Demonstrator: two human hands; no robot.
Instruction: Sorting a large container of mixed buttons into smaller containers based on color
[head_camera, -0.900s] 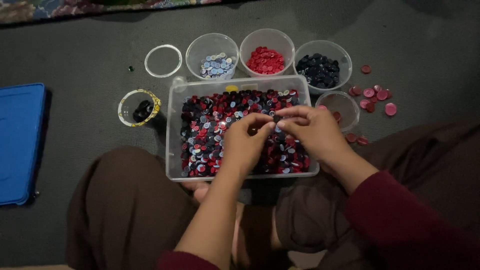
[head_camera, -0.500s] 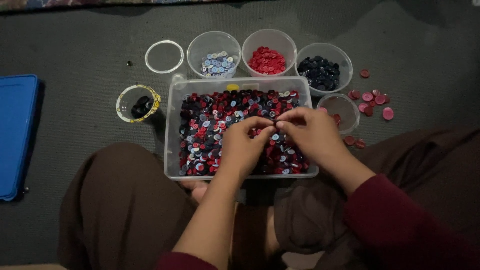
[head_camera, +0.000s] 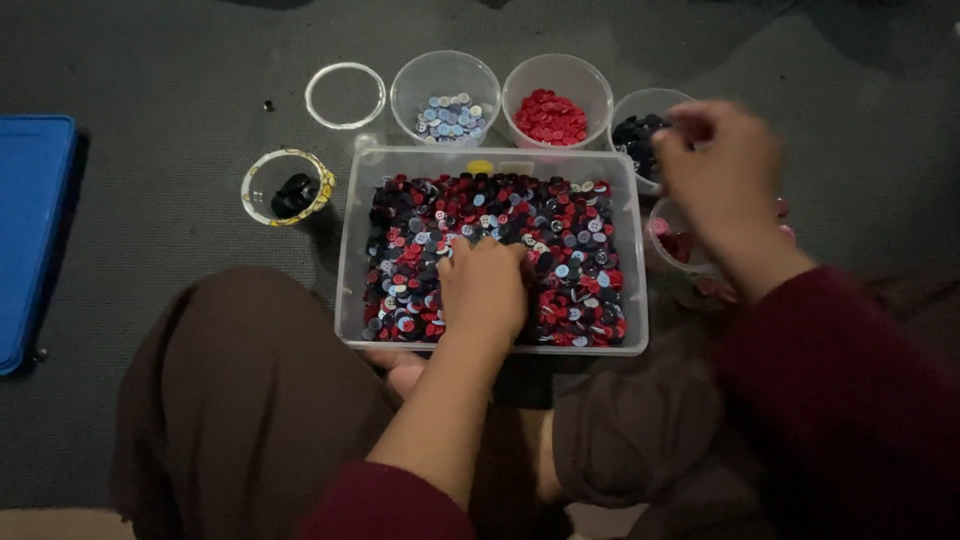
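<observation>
Brown-trousered knees were seen folded at the near edge, with dark red sleeves reaching forward over a grey carpet. The left hand was laid palm-down in a clear rectangular tub, its fingers curled loosely into the mixed red, dark blue and pale buttons; whether any button was pinched could not be told. The right hand was raised beyond the tub's right corner, its fingertips drawn together over a clear cup of dark buttons; any button between them was hidden. Farther back, a cup of red buttons, a cup of pale blue buttons and a clear round lid were lined up. A blue lid lay at far left.
</observation>
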